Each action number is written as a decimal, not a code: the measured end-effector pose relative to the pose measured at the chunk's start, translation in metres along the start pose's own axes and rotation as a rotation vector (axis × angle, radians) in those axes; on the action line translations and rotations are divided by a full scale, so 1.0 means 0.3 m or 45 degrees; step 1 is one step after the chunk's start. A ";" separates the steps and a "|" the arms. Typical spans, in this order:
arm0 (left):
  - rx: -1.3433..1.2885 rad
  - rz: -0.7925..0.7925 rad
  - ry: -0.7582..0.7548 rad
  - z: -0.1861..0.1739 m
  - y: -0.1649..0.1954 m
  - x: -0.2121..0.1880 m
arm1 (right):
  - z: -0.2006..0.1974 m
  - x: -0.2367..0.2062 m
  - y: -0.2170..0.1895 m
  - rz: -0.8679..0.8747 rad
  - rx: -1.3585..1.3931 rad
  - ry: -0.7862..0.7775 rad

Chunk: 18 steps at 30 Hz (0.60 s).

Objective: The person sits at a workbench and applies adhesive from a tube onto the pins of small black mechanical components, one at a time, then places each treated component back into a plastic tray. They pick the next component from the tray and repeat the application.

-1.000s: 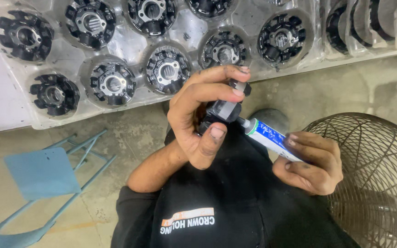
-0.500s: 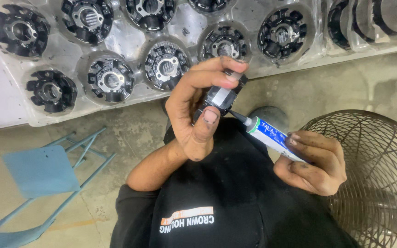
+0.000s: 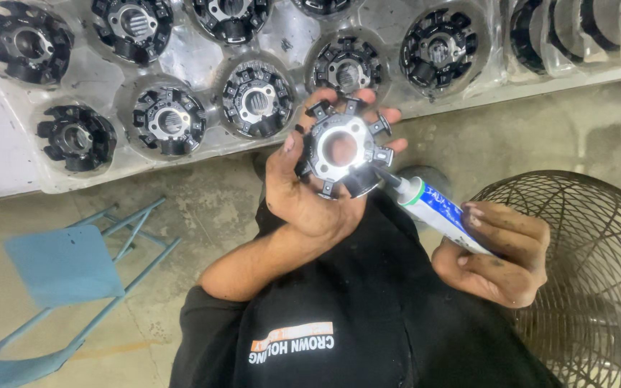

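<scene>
Above your left hand [image 3: 310, 194], a clear tray [image 3: 109, 75] on the surface holds rows of black stators [image 3: 256, 100]. To that hand's right stands a wire fan guard [image 3: 591, 273]; to its lower left, a blue stool [image 3: 62, 266]. Your left hand grips a stator [image 3: 343, 147], flat face toward you: a bright metal ring with black teeth around its rim. Your right hand [image 3: 501, 251] clasps a white-and-blue tube [image 3: 440, 212], its nozzle touching the stator's lower right edge.
</scene>
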<state>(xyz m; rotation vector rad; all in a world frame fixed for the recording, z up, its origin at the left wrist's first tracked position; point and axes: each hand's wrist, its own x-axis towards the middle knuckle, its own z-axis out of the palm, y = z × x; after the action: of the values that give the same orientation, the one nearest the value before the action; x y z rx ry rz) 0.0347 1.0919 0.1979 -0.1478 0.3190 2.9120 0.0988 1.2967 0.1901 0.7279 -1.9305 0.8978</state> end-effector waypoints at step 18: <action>-0.155 -0.087 0.085 -0.033 -0.014 0.018 | -0.002 -0.005 -0.006 0.061 -0.056 -0.018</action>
<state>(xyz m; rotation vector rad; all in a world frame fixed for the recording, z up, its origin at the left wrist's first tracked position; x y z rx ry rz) 0.0311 1.0947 0.1868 -0.2702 0.1445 2.8631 0.1011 1.2964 0.1895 0.6660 -1.9811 0.8792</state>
